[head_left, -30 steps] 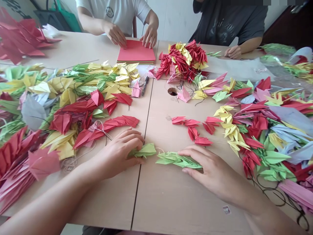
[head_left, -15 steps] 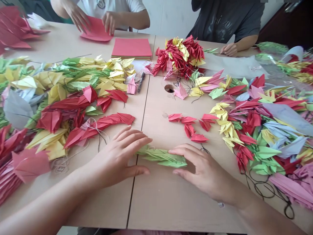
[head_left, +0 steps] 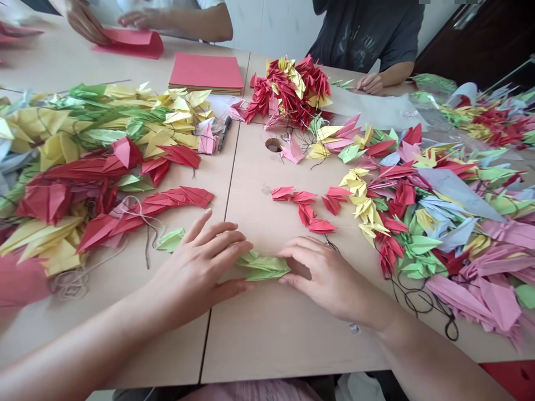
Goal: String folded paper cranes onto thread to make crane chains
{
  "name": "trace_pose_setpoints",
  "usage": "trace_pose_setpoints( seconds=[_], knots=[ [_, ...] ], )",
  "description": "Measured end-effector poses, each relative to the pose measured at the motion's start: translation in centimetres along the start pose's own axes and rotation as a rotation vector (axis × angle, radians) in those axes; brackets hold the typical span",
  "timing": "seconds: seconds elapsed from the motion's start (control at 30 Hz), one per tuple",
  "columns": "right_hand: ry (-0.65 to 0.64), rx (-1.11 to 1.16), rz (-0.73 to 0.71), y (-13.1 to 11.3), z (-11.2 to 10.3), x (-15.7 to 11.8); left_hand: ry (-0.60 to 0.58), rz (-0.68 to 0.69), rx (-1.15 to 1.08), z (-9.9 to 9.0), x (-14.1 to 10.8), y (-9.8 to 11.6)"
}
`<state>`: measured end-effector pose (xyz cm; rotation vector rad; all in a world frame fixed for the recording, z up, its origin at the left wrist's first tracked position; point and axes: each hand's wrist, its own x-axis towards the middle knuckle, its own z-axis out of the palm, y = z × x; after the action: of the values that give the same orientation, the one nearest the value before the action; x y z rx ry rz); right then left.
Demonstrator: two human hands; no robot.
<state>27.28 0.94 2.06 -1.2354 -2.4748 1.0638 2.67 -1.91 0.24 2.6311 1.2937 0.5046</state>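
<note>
A light green strand of folded paper pieces lies on the table between my hands. My left hand rests over its left part, fingers stretched and spread, thumb apart. Between the thumb and fingers of my right hand is the strand's right tip. Another green folded piece shows just beyond my left hand; whether it joins the strand is hidden. Farther back on the left lies a red folded-paper strand with white string. Several small red folded pieces lie ahead of my right hand.
Heaps of colourful folded paper cover the left, and more the right, with loose black cord. A red paper stack, a pen and a table hole lie ahead. Two people sit opposite; one folds red paper.
The view has swung right. The green strand's visible part between my hands is shorter, and my hands are closer together. A green piece now shows beyond my left hand. A person opposite has curled the red sheet.
</note>
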Motion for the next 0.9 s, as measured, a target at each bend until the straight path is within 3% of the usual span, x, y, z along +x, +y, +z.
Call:
trace_pose_setpoints(
  seconds=[0.23, 0.9],
  knots=[
    [0.089, 0.06, -0.074, -0.9, 1.1, -0.2, -0.034, 0.052, -0.006, 0.5, 0.1, 0.7],
    [0.065, 0.093, 0.073, -0.6, -0.1, -0.6, -0.015, -0.078, -0.036, 0.3, 0.1, 0.0]
  ],
)
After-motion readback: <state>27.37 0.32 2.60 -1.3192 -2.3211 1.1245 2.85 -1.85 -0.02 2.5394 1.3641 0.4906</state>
